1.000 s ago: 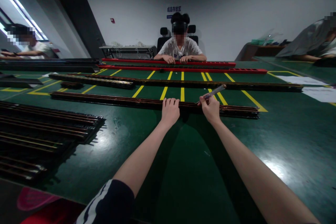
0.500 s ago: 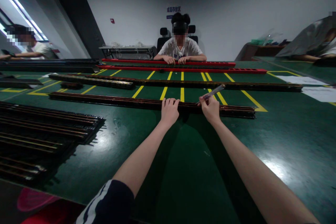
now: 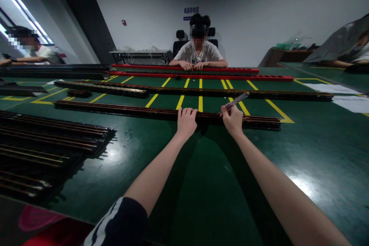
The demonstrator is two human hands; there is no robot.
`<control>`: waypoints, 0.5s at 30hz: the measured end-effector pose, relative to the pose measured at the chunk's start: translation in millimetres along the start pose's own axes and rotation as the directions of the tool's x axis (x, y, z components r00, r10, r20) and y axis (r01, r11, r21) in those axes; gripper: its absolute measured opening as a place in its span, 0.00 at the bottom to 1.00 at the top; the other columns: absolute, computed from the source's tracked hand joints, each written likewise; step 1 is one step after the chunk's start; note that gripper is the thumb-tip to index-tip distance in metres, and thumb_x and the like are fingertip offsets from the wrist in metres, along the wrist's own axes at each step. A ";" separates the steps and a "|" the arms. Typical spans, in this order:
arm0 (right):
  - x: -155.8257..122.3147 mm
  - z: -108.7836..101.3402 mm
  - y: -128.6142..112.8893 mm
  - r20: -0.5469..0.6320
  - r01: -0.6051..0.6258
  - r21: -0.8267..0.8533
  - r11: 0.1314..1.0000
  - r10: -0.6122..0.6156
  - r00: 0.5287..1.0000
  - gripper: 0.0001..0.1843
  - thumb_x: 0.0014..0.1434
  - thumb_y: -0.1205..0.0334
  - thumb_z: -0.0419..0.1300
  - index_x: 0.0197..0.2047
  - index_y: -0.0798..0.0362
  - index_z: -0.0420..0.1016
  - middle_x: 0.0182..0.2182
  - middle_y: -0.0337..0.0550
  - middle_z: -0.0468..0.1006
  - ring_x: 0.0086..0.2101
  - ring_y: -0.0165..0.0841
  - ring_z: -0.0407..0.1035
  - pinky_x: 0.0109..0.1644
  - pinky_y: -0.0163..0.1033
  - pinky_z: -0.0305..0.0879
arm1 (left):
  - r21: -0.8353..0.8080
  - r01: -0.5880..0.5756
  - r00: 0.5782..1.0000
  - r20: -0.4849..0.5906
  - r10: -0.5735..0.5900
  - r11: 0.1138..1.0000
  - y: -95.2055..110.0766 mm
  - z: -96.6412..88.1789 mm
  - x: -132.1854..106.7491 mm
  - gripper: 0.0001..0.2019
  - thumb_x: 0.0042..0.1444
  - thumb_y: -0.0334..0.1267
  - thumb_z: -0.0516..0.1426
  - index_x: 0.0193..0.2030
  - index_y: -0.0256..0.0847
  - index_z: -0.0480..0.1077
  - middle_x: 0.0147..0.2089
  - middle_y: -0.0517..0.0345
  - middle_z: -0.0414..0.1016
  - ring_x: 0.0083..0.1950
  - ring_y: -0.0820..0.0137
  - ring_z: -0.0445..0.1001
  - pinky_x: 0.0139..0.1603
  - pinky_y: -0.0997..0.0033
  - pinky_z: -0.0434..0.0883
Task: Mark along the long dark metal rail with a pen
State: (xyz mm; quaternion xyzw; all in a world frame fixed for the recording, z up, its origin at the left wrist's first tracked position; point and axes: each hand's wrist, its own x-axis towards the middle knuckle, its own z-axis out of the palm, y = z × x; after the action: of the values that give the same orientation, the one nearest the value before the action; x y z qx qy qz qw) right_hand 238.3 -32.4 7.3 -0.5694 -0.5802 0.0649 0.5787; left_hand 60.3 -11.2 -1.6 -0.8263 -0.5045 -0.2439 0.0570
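Green table [image 3: 138,161]: glossy top; yellow lines [image 3: 201,100] across its middle;
Front row: long dark strip [image 3: 129,111] with copper-coloured rods, lying crosswise;
Second row: another long strip [image 3: 259,93]; shorter strip [image 3: 100,87] by its left part; small dark piece [image 3: 79,93] just in front;
Far side: two red rails [image 3: 273,78], roughly parallel;
Left: rodded dark strips [image 3: 52,136] near; black bars [image 3: 52,75] farther off;
Right: white sheets [image 3: 351,103], one beside the second row's end.
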 end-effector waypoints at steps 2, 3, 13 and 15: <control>0.0 0.5 -0.2 -0.013 0.008 -0.014 1.000 -0.008 1.000 0.23 0.58 0.39 0.50 0.27 0.51 0.64 0.21 0.44 0.72 0.22 0.36 0.68 0.25 0.42 0.65 | 0.001 -0.001 1.000 -0.001 0.001 1.000 -0.1 0.0 0.1 0.21 0.57 0.25 0.46 0.55 0.40 0.67 0.55 0.51 0.72 0.61 0.63 0.64 0.67 0.50 0.53; 0.1 0.6 -0.4 -0.023 0.007 -0.022 1.000 -0.007 1.000 0.23 0.58 0.39 0.51 0.27 0.51 0.64 0.21 0.44 0.72 0.21 0.36 0.68 0.25 0.42 0.65 | 0.002 -0.002 1.000 -0.002 0.002 1.000 -0.1 0.1 0.2 0.21 0.57 0.25 0.46 0.55 0.39 0.67 0.55 0.51 0.72 0.61 0.62 0.64 0.67 0.51 0.53; 0.2 -2.1 -1.6 0.010 -0.021 -0.025 0.999 0.021 1.000 0.20 0.57 0.42 0.53 0.28 0.51 0.65 0.20 0.44 0.73 0.22 0.37 0.69 0.27 0.43 0.66 | 0.002 -0.009 1.000 0.014 0.009 1.000 -0.2 0.5 0.7 0.21 0.57 0.25 0.45 0.56 0.37 0.67 0.55 0.51 0.72 0.60 0.63 0.64 0.68 0.53 0.52; 0.2 -2.2 -1.2 0.007 -0.028 -0.027 0.999 0.028 1.000 0.20 0.57 0.42 0.53 0.28 0.51 0.65 0.20 0.44 0.73 0.22 0.38 0.70 0.27 0.43 0.66 | 0.007 -0.012 1.000 0.009 0.012 1.000 0.0 0.7 0.6 0.21 0.57 0.24 0.45 0.56 0.38 0.67 0.55 0.51 0.72 0.60 0.63 0.64 0.68 0.52 0.52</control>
State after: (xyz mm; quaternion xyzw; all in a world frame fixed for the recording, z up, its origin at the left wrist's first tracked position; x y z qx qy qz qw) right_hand 239.3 -34.0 9.0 -0.5850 -0.5751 0.0671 0.5679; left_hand 60.7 -10.5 -1.9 -0.8301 -0.5007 -0.2381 0.0591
